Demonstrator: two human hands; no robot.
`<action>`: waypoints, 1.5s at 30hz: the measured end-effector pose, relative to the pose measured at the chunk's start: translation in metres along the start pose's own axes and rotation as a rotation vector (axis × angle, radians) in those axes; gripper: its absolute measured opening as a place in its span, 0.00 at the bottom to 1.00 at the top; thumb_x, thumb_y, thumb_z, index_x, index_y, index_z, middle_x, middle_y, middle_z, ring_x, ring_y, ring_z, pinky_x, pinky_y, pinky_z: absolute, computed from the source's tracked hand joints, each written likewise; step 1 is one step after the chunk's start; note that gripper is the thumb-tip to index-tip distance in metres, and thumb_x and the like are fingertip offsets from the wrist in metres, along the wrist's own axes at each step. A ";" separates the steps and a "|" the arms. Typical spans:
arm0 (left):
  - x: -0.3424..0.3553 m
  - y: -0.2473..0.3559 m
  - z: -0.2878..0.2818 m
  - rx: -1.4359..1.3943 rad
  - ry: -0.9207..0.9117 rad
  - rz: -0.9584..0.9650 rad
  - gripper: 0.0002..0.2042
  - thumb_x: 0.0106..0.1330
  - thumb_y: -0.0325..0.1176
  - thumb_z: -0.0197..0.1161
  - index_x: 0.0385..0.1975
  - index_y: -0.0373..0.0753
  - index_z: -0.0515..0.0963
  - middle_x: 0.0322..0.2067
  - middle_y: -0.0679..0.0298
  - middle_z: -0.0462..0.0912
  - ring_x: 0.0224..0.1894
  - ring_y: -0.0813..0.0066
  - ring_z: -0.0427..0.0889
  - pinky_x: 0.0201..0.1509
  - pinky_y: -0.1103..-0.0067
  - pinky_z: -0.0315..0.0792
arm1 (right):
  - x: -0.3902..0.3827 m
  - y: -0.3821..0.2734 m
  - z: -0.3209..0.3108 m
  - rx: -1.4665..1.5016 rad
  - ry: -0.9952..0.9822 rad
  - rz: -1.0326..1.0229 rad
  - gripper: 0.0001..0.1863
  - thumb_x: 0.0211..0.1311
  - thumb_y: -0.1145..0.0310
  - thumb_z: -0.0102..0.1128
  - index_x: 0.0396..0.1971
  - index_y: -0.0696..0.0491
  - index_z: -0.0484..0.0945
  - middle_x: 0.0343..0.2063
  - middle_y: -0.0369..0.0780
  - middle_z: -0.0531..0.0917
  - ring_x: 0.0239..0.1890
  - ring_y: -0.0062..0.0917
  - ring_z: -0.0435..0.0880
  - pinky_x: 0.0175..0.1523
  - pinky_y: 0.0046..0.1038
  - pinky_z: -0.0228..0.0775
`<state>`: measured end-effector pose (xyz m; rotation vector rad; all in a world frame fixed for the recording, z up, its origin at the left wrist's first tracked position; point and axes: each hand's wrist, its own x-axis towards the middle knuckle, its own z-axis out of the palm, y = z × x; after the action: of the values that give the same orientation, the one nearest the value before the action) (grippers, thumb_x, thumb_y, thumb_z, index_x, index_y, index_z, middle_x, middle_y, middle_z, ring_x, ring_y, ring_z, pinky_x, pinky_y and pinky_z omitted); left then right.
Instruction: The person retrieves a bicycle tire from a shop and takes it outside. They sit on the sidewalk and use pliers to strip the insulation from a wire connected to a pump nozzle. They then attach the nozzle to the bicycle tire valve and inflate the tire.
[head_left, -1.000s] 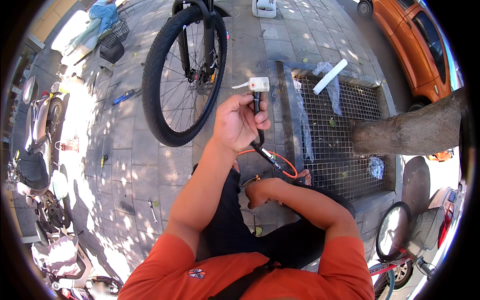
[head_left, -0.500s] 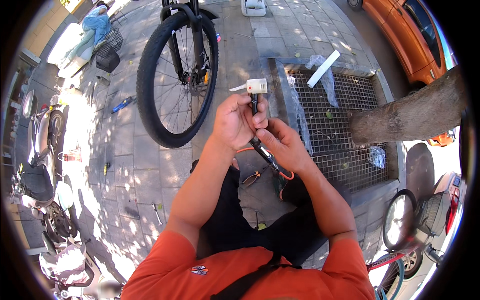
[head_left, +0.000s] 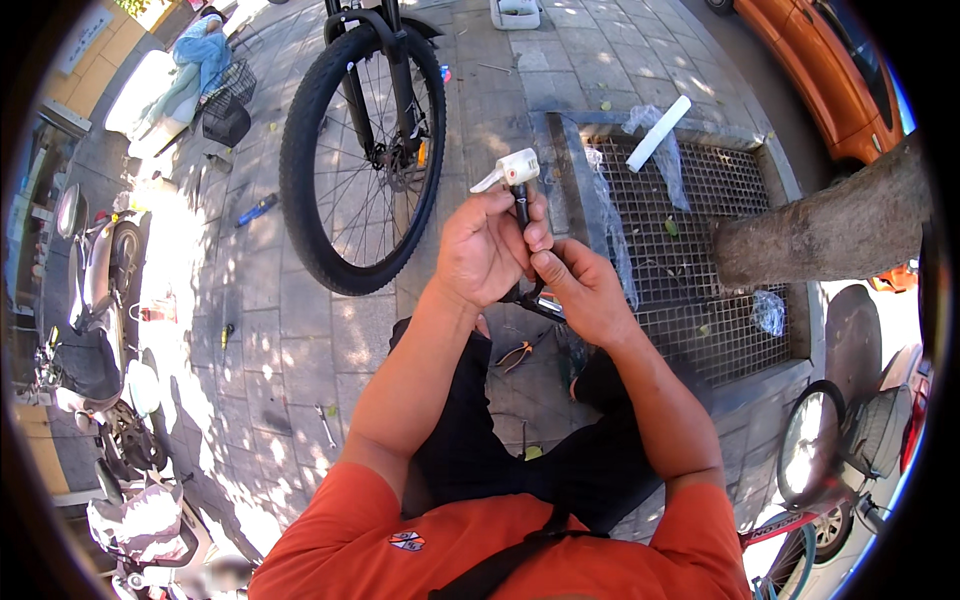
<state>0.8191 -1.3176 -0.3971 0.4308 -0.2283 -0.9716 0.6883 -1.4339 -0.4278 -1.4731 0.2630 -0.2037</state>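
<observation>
A cream-white pump head (head_left: pixel 517 167) with a flip lever sticks up from my hands on a short black hose (head_left: pixel 521 208). My left hand (head_left: pixel 483 248) is closed round the hose just under the head, thumb and fingertips pinching it. Lower down, my right hand (head_left: pixel 592 292) has thumb and forefinger pressed together on the same hose. The darker pump parts beneath are partly hidden by my fingers. Beyond my left hand stands the front wheel (head_left: pixel 290 180) of a bicycle, apart from both hands.
Pliers (head_left: pixel 518 354) lie on the paving between my legs. A wrench (head_left: pixel 326 426), a yellow screwdriver (head_left: pixel 226 340) and a blue tool (head_left: pixel 257 210) are to the left. At right, a tree trunk (head_left: pixel 820 230) rises from a metal grate (head_left: pixel 690 240) with plastic wrapping (head_left: pixel 768 312) on it.
The pump head has tilted, its lever now angled down to the left. The orange hose that looped beside my right hand is now out of sight. Both hands still grip the hose.
</observation>
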 end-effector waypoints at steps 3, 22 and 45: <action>0.000 0.000 0.000 -0.016 0.026 0.022 0.12 0.68 0.35 0.57 0.44 0.34 0.75 0.36 0.59 0.77 0.33 0.68 0.74 0.42 0.70 0.70 | 0.003 0.003 0.003 0.029 0.004 0.013 0.17 0.78 0.57 0.59 0.41 0.59 0.80 0.30 0.30 0.81 0.33 0.11 0.72 0.38 0.20 0.66; 0.001 0.000 -0.009 -0.016 0.063 0.051 0.13 0.66 0.35 0.57 0.46 0.36 0.74 0.36 0.60 0.77 0.37 0.63 0.80 0.46 0.68 0.77 | -0.001 0.002 0.016 0.112 0.056 -0.025 0.16 0.80 0.57 0.56 0.44 0.57 0.78 0.26 0.30 0.77 0.26 0.10 0.70 0.32 0.16 0.62; -0.003 -0.012 0.000 0.123 0.068 0.000 0.14 0.78 0.39 0.58 0.47 0.32 0.78 0.41 0.50 0.89 0.36 0.66 0.90 0.35 0.74 0.85 | -0.010 -0.012 0.009 0.528 0.072 0.133 0.18 0.81 0.57 0.53 0.39 0.57 0.79 0.21 0.32 0.73 0.18 0.14 0.66 0.24 0.19 0.58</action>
<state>0.8086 -1.3212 -0.4027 0.5755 -0.2276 -0.9444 0.6814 -1.4231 -0.4145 -0.9233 0.3349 -0.2008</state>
